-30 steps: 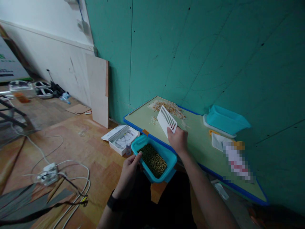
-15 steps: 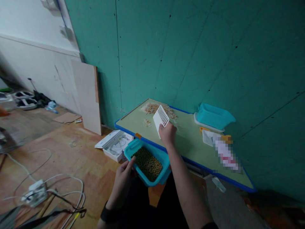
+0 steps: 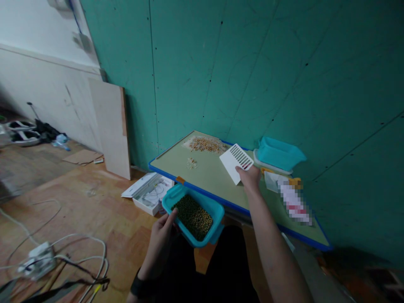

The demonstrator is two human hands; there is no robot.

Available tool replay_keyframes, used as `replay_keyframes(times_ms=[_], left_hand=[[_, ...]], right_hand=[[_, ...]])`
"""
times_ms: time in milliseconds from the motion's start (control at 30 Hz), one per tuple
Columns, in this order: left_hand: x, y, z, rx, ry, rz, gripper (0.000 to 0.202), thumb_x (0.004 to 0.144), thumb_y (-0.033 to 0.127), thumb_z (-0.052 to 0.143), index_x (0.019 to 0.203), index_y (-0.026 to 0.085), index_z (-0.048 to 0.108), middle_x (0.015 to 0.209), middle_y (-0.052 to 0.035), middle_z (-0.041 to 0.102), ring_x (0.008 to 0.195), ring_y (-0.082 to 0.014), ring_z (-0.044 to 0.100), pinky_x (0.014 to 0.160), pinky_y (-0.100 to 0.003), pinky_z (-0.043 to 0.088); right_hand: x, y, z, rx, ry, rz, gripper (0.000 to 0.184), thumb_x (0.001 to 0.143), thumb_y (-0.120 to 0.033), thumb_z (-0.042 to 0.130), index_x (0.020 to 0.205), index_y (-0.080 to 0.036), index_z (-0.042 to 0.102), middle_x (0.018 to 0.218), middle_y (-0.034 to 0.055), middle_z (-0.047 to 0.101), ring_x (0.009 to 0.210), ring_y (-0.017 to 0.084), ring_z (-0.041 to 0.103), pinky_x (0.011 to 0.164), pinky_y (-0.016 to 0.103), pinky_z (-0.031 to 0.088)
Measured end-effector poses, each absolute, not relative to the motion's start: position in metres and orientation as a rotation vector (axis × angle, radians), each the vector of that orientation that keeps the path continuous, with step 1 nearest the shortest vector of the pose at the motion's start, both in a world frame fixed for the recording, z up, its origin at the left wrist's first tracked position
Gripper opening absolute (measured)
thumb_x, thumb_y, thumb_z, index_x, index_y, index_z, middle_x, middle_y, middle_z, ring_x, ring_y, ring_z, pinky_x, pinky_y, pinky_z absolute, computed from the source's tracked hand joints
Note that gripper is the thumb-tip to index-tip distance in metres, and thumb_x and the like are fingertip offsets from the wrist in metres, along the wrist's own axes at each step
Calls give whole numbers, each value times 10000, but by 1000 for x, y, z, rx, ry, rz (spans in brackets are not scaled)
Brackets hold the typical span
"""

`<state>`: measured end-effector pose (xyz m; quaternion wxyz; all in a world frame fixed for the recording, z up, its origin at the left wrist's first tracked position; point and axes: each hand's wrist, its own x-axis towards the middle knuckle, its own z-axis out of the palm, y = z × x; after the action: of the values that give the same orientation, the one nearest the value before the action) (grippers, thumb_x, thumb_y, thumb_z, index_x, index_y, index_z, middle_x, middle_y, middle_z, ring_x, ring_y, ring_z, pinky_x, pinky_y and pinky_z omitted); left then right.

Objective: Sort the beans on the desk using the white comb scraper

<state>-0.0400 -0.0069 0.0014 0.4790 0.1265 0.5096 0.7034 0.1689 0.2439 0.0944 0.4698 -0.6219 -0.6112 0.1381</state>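
Observation:
My left hand (image 3: 161, 232) grips the near edge of a teal plastic tub (image 3: 212, 208) filled with green and yellow beans (image 3: 192, 217), held just below the front edge of a low green table (image 3: 214, 176). My right hand (image 3: 250, 178) is closed on a white slotted plastic card (image 3: 236, 158), held over the table's right half near an upturned teal tub (image 3: 279, 152). A pile of yellow beans (image 3: 205, 144) lies at the table's far left corner, with a small heap (image 3: 191, 161) nearer.
The table has a blue rim and stands against a green wall. A white tray and a blurred packet (image 3: 293, 201) lie on its right. On the wooden floor sit an open white box (image 3: 148, 192), a power strip with cables (image 3: 35, 261) and a leaning board (image 3: 110, 126).
My right hand has carried the slotted card from beside the bean pile rightward toward the upturned teal tub. The left hand keeps the bean tub at the table edge.

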Motion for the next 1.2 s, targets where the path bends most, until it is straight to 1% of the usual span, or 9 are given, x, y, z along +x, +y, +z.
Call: replay_keyframes(times_ms=[100, 200, 267, 367, 533, 733, 900, 1067, 1200], left_hand=[[-42, -8, 2, 313, 1244, 1696, 512, 599, 603, 846, 537, 182, 561, 450, 35, 505, 423, -98, 449, 417, -202, 331], [-43, -10, 4, 310, 1260, 1698, 512, 593, 610, 841, 560, 180, 566, 466, 39, 503, 433, -97, 443, 419, -203, 327], [-42, -11, 7, 314, 1275, 1719, 500, 617, 595, 832, 569, 180, 559, 475, 49, 486, 439, -90, 419, 416, -200, 310], [-43, -12, 10, 333, 1309, 1723, 475, 637, 564, 832, 587, 178, 560, 505, 53, 485, 462, -89, 421, 431, -199, 317], [-51, -12, 2, 393, 1346, 1748, 463, 679, 582, 798, 611, 173, 593, 513, 49, 487, 468, -97, 435, 459, -213, 342], [-60, -15, 4, 420, 1359, 1761, 428, 734, 563, 773, 645, 177, 612, 536, 46, 487, 485, -105, 424, 475, -223, 346], [-63, -11, 14, 393, 1376, 1805, 457, 707, 567, 785, 558, 200, 558, 511, 44, 476, 489, -114, 432, 487, -228, 364], [-66, -6, 16, 385, 1330, 1836, 425, 704, 546, 795, 613, 175, 611, 541, 45, 492, 508, -102, 432, 495, -217, 363], [-70, -4, 19, 358, 1334, 1870, 447, 674, 542, 819, 606, 161, 594, 527, 58, 475, 503, -86, 413, 507, -203, 381]], right_hand=[[188, 255, 90, -1438, -1454, 375, 227, 591, -297, 751, 792, -194, 728, 776, 71, 768, 850, 294, 733, 761, 372, 563], [192, 262, 86, -1263, -1460, 461, 284, 615, -314, 742, 872, -195, 724, 852, 64, 776, 917, 284, 725, 799, 377, 561], [180, 265, 87, -1143, -1478, 531, 316, 639, -340, 738, 917, -190, 720, 896, 63, 778, 943, 274, 718, 823, 379, 557], [141, 271, 93, -1056, -1512, 653, 352, 630, -373, 762, 914, -169, 719, 902, 76, 776, 891, 264, 717, 806, 377, 556], [71, 288, 103, -1023, -1594, 836, 342, 590, -376, 793, 825, -143, 707, 858, 104, 769, 798, 246, 707, 750, 362, 547], [48, 303, 89, -1022, -1549, 925, 409, 576, -393, 803, 861, -122, 692, 905, 114, 763, 814, 225, 697, 752, 339, 537], [48, 303, 81, -1022, -1487, 1046, 421, 569, -362, 801, 896, -126, 679, 914, 98, 759, 807, 208, 694, 735, 319, 540], [46, 300, 80, -1062, -1505, 1103, 392, 565, -360, 799, 859, -132, 675, 842, 81, 750, 751, 206, 692, 692, 318, 543], [45, 294, 84, -1037, -1502, 1161, 395, 541, -358, 810, 835, -132, 672, 809, 78, 747, 728, 212, 694, 691, 332, 547]])
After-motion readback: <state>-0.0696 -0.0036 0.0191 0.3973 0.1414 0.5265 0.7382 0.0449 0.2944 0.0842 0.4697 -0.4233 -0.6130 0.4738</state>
